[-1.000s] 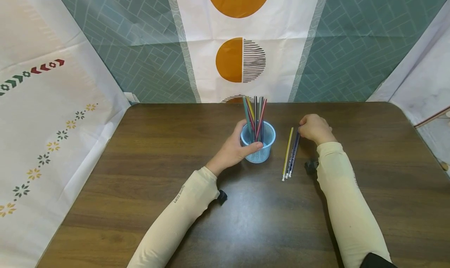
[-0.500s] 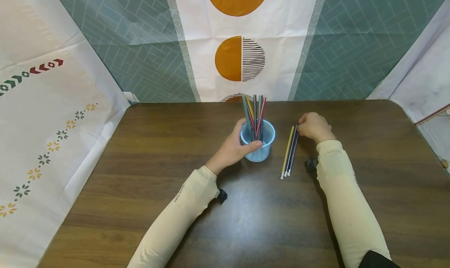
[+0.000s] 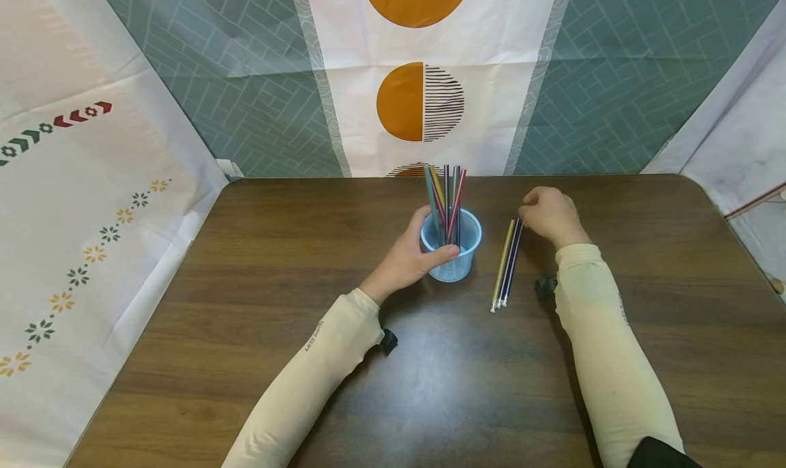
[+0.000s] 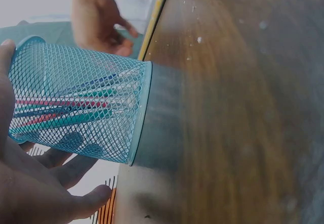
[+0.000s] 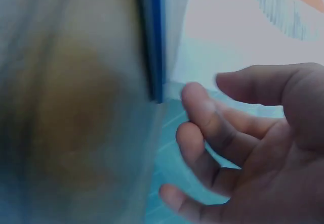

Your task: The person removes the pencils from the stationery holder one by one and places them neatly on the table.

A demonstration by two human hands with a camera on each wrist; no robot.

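A light blue mesh pencil cup (image 3: 453,270) stands upright on the table with several pencils (image 3: 454,198) leaning in it. My left hand (image 3: 410,255) holds the cup from its left side, thumb across the near face; the left wrist view shows its fingers around the mesh (image 4: 83,97). To the right of the cup lie a yellow pencil (image 3: 502,267) and dark blue pencils (image 3: 512,263), side by side, eraser ends toward me. My right hand (image 3: 555,215) hovers by their far ends. In the right wrist view its loosely bent fingers hold nothing, apart from a blue pencil (image 5: 158,37).
The brown wooden table (image 3: 258,304) ends at a back edge just beyond the cup. A patterned cloth (image 3: 491,113) hangs behind it, and a white cloth (image 3: 92,215) borders the left side.
My right hand has drawn slightly up and away from the pencils' far ends. The loose pencils have shifted slightly and lie closer together. My left hand stays on the cup.
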